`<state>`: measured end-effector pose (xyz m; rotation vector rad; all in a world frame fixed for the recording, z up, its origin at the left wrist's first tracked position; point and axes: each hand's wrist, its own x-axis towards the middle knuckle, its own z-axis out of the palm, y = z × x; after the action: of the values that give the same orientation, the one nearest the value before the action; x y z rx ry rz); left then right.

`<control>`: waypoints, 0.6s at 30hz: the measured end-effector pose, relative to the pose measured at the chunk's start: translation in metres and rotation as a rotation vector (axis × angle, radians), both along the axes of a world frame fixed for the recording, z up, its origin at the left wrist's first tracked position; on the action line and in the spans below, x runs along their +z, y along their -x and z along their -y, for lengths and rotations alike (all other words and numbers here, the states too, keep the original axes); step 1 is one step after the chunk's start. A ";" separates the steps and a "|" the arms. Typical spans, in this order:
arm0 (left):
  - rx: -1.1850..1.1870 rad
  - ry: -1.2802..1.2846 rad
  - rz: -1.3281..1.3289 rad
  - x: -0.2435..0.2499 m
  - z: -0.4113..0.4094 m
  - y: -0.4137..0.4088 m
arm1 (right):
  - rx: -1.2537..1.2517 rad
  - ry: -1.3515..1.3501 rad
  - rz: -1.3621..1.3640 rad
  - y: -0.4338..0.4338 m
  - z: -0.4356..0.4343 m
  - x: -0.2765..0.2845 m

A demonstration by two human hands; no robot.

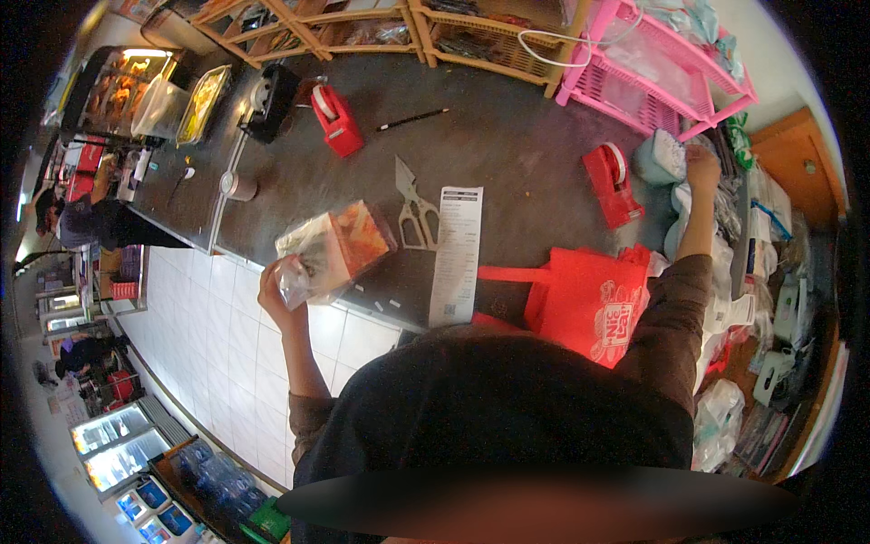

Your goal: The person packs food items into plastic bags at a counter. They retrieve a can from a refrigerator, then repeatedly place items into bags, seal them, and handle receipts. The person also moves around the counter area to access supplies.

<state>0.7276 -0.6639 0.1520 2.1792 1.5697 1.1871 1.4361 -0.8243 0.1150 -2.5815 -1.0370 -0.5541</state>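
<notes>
My left hand [284, 289] grips the gathered end of a clear plastic bag of packed food [336, 251], above the near edge of the dark counter [272, 183]. To the right my right hand [702, 166] reaches to the rim of a light blue container [660, 158] with white contents; whether it has hold of anything cannot be told. Between my hands lie metal kitchen scissors [414, 207], a long printed receipt [457, 255] and a red fabric bag [588, 302] with a printed logo.
Red tape dispensers [338, 122] [612, 185], a dark pencil [413, 120] and a small round tub [238, 185] are on the counter. Wooden racks [421, 34] and a pink plastic rack [652, 75] line its far side. Plastic bags [719, 421] crowd the right. One person [102, 221] stands far left.
</notes>
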 end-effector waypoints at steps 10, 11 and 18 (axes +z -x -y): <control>0.097 -0.063 -0.172 -0.004 0.002 0.001 | 0.568 -0.951 -0.528 0.353 -0.126 0.136; 0.094 -0.096 -0.288 -0.003 -0.004 0.004 | 0.793 -0.901 -0.880 0.405 -0.147 0.128; -0.049 -0.255 -0.274 0.007 -0.019 0.021 | 1.149 -0.263 -0.830 0.577 -0.178 0.034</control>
<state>0.7062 -0.6446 0.1591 2.6259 1.5220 1.1708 0.8592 -0.6465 0.1487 -1.3308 -1.6328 0.5733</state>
